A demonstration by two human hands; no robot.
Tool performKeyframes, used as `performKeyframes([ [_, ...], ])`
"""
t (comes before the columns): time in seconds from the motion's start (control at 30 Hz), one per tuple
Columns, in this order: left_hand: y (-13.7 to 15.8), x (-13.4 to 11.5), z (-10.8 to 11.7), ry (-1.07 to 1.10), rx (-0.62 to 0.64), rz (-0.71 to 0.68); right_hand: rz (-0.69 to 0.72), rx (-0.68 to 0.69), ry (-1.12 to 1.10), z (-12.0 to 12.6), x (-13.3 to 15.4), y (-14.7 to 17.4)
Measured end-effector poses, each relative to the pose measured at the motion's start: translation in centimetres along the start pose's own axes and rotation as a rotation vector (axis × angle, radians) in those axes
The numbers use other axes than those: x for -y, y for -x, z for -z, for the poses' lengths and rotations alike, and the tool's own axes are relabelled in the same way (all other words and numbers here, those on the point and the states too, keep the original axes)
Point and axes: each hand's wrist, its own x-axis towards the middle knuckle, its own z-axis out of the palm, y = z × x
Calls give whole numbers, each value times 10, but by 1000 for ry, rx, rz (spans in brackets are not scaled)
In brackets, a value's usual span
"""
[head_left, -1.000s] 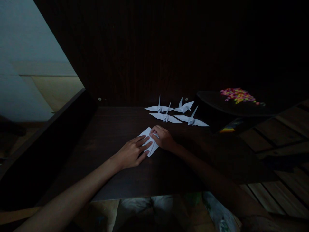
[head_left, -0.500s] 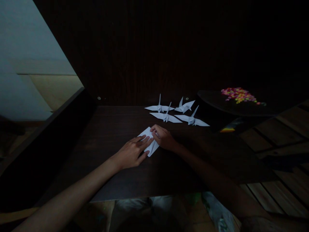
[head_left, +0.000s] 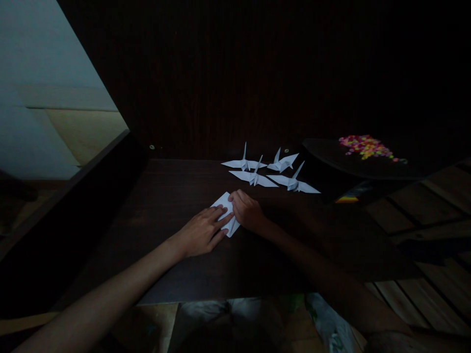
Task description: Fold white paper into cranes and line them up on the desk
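Observation:
A small folded sheet of white paper (head_left: pixel 222 200) lies on the dark wooden tabletop (head_left: pixel 176 189). My left hand (head_left: pixel 204 229) rests on its left side, fingers spread and pressing it flat. At the right edge, my right hand (head_left: pixel 247 210) has its fingers curled against the paper, hiding that edge. Several white paper cranes stand just beyond: one crane (head_left: pixel 244 164) at the back left, another (head_left: pixel 283 162) at the back right, with a third (head_left: pixel 254 178) and one more (head_left: pixel 293 184) closer to my hands.
A dark corner shelf (head_left: pixel 320 147) at the right bears a heap of small pink, red and yellow pieces (head_left: pixel 366 146). A raised side panel (head_left: pixel 73 189) bounds the table on the left, and a dark panel (head_left: pixel 206 78) rises behind. Wooden slats (head_left: pixel 427 304) lie at the lower right.
My right hand's fingers have curled in more closely at the paper's right edge. My left hand stays nearly in place on the paper. The view has shifted slightly.

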Motion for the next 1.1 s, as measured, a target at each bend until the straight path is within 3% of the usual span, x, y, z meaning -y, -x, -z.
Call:
performKeyframes([
  [0.47,-1,2,1,109,-29,29,-40,7,27,0,2,-2],
  [1.1,-3,1,2,104,-39,12,-38,-5,47,0,5,-5],
])
